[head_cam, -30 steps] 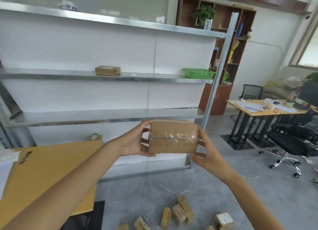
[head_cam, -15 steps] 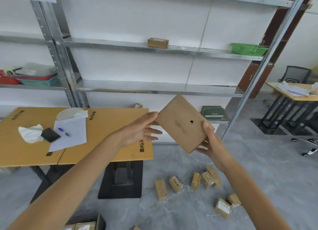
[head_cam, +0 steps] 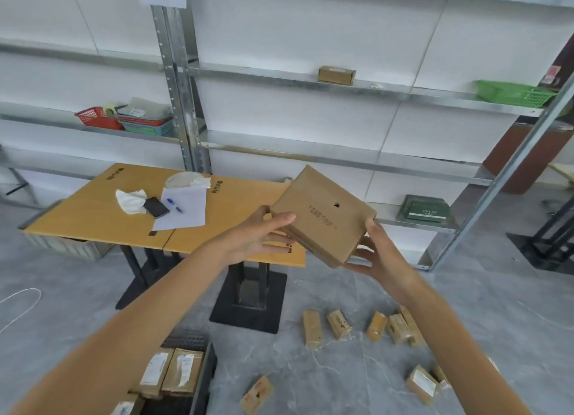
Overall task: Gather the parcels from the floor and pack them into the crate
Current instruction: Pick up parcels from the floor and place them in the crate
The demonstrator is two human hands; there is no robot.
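Held parcel: a brown cardboard parcel (head_cam: 323, 215) sits up in the air between both hands, tilted, with a small dark hole and some printed text on the face pointing at the camera.
Left hand: the left hand (head_cam: 254, 237) has its fingers (head_cam: 281, 220) pressed on the parcel's left edge, thumb on top, so it's gripping the box.
Right hand: the right hand (head_cam: 377, 256) cups the lower right corner from underneath, fingers spread and wrapped on it.
Crate: a dark crate (head_cam: 203, 374) is on the floor at the bottom, below the left arm, with a few labelled parcels (head_cam: 174, 371) already lying inside.
Loose parcels: a row of small ones (head_cam: 340, 324) lies on the grey floor (head_cam: 341, 380) under the hands, plus one (head_cam: 257, 394) just right of the crate and a couple more (head_cam: 422, 383) near the right forearm.
Desk: a wooden desk (head_cam: 93, 215) stands behind the left hand with a phone (head_cam: 156, 207), a sheet of paper (head_cam: 184, 209), a pen and a crumpled tissue on it.
Shelving: metal shelves (head_cam: 341, 85) run along the wall, holding a small box (head_cam: 336, 74), a green basket (head_cam: 515, 93) and some red and blue trays (head_cam: 124, 120).
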